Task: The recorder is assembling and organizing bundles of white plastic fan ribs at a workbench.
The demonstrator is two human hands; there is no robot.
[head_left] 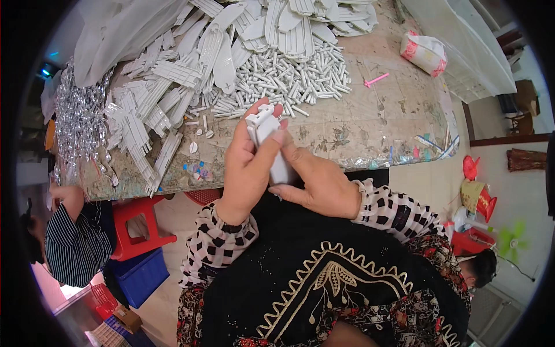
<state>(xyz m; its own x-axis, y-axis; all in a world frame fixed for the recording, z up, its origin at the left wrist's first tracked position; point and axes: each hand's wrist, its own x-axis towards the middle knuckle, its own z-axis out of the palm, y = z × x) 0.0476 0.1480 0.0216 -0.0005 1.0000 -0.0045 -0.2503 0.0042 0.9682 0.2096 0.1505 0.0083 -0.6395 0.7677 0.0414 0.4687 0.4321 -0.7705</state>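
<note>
Both my hands are closed around one white plastic part, a long rounded casing with a notched, clip-like upper end. It is held upright near the table's front edge. My left hand wraps its left side, with the thumb lying across the front. My right hand grips it from the right, thumb low and fingers partly hidden behind it. Just beyond my fingertips spreads a heap of small white plastic pins. Farther back lie many flat, ribbed white plastic pieces, and more ribbed strips lie to the left.
A pink stick and a tissue pack lie on the worn table at right. Silvery wired parts pile up at far left. Below them, a person in a striped top is beside a red stool and blue crate.
</note>
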